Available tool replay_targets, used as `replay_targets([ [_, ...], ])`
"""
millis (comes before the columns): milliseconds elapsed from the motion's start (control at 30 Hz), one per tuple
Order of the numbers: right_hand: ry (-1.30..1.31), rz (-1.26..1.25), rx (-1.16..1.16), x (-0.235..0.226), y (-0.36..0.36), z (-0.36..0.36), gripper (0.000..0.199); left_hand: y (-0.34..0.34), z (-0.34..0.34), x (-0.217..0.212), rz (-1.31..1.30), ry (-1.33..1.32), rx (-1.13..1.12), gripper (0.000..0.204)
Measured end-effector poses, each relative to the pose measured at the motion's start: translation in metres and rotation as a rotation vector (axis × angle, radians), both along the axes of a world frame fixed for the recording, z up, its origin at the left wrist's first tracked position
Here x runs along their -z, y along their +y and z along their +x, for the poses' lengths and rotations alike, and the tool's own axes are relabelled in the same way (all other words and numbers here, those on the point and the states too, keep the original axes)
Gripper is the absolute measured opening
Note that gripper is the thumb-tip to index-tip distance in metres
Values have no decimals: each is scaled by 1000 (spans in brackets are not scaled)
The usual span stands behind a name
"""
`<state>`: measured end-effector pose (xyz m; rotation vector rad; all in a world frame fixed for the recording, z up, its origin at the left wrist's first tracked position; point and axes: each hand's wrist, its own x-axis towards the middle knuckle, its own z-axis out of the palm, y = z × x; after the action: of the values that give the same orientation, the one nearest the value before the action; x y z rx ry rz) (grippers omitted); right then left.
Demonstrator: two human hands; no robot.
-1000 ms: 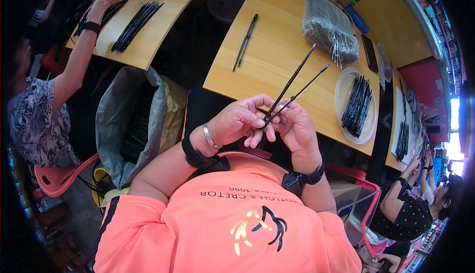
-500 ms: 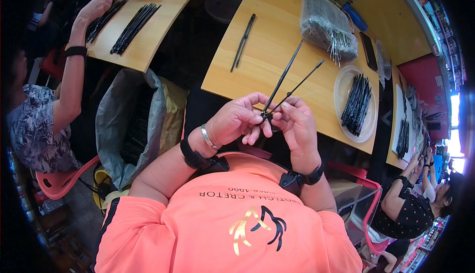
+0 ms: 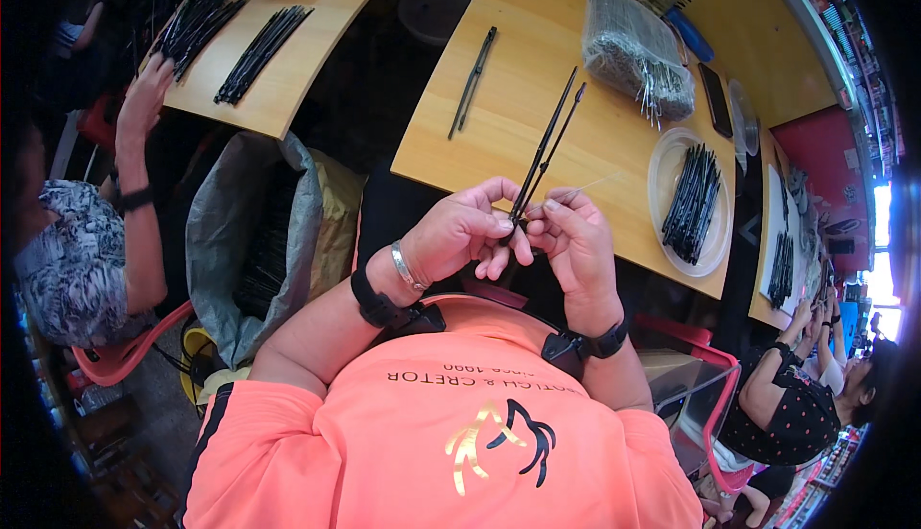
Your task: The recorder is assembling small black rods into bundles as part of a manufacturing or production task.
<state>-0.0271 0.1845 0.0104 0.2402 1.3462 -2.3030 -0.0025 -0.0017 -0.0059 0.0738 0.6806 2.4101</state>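
Beyond the person's two hands, toward the far right, stretched a wooden counter. On the near left stood a grey sack, its mouth wide and its inside dark. At the counter's far right lay a plastic-wrapped wire bundle; nearer, a round clear tray held a pile of black rods. Just off the counter's near edge, the left hand had its thumb and fingers clamped on the near end of two dark rods, which pointed toward the far side, nearly parallel. Just beside it, the right hand pinched a thin strand between thumb and forefinger.
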Motion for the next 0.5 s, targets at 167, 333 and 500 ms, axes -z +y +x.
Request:
replay_targets([
  [167, -43, -22, 3, 1, 1, -1, 11, 2, 0, 2, -15, 31, -34, 24],
  [333, -40, -23, 51, 1, 0, -1, 10, 3, 0, -3, -141, 64, -92, 24],
  [500, 69, 87, 104, -7, -5, -1, 11, 2, 0, -9, -404, 101, -61, 21],
])
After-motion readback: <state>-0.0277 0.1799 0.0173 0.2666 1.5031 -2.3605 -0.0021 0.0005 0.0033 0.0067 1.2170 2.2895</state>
